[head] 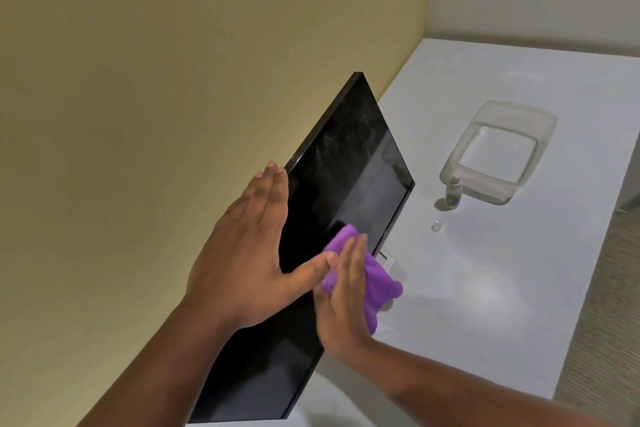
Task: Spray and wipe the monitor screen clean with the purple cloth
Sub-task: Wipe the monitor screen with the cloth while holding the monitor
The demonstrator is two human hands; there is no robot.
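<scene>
My right hand (341, 291) presses the cloth (370, 284) flat-fingered on the monitor (349, 163) near its lower edge; my left hand (249, 253), fingers straight, braces its top edge; the speckled stretch lies farther along its long axis; I'd wipe that way; bottle (454, 192), cap (437, 225) and tub (498, 152) sit beyond its far end, clear.

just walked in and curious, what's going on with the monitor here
A person is cleaning a monitor that stands on a white table. The right hand presses a purple cloth flat against the lower part of the dark screen, while the left hand steadies the monitor's top edge with straight fingers. The far part of the screen shows a hazy, speckled patch. A small spray bottle stands uncapped beside a clear plastic tub, with its cap lying nearby.
</scene>
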